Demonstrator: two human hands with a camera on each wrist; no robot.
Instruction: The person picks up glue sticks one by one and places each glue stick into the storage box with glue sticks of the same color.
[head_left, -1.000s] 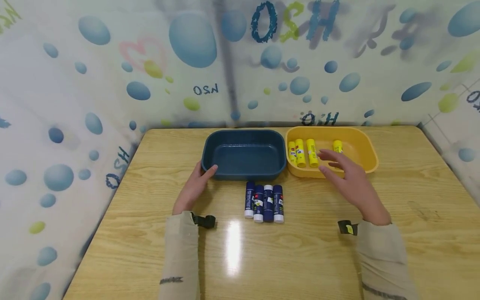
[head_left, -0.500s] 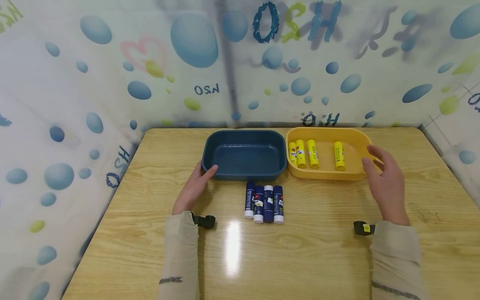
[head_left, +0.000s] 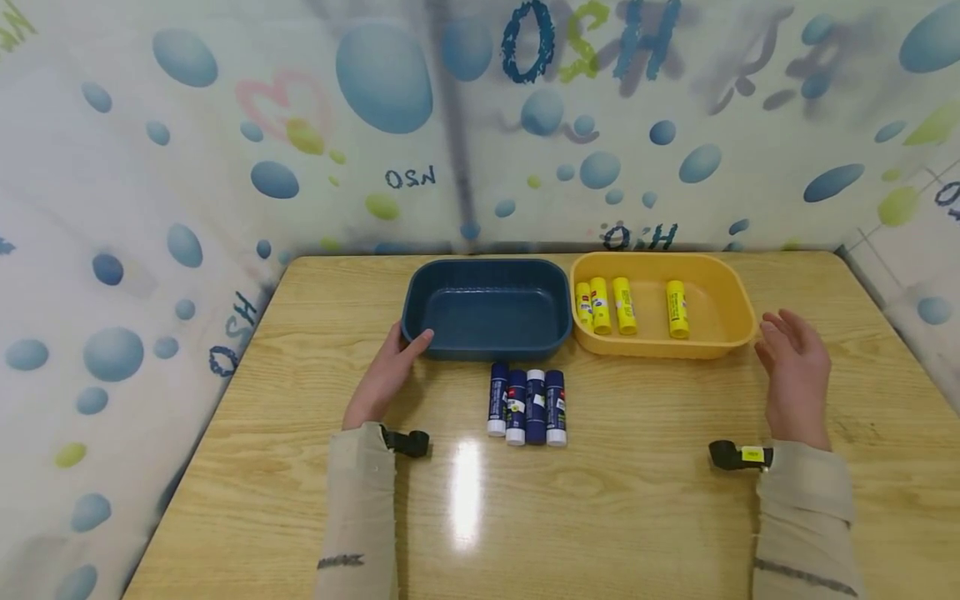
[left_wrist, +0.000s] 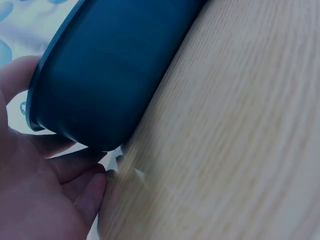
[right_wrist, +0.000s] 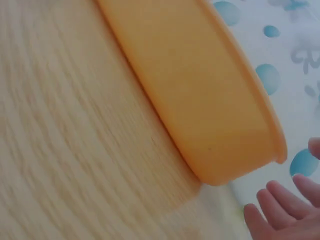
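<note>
My left hand (head_left: 385,373) grips the left front corner of a dark blue plastic bin (head_left: 487,346), thumb over the rim and fingers along the outside wall. The left wrist view shows the same bin (left_wrist: 110,75) from outside. Just right of a yellow bin (head_left: 667,348), my right hand (head_left: 797,379) holds nothing, its fingers loosely bent. In the right wrist view a gap separates its fingers (right_wrist: 280,205) from that bin. Several yellow glue sticks (head_left: 625,307) lie inside the yellow bin, one glue stick (head_left: 677,308) apart from the others.
In front of the blue bin, several navy glue sticks (head_left: 536,407) lie side by side on the wooden table (head_left: 600,517). The two bins stand side by side near the table's back edge, close to the patterned wall covering (head_left: 487,142).
My right hand has moved right, from over the yellow bin to beyond its right end. The glue stick it partly covered is now in full view. The left hand stays on the blue bin.
</note>
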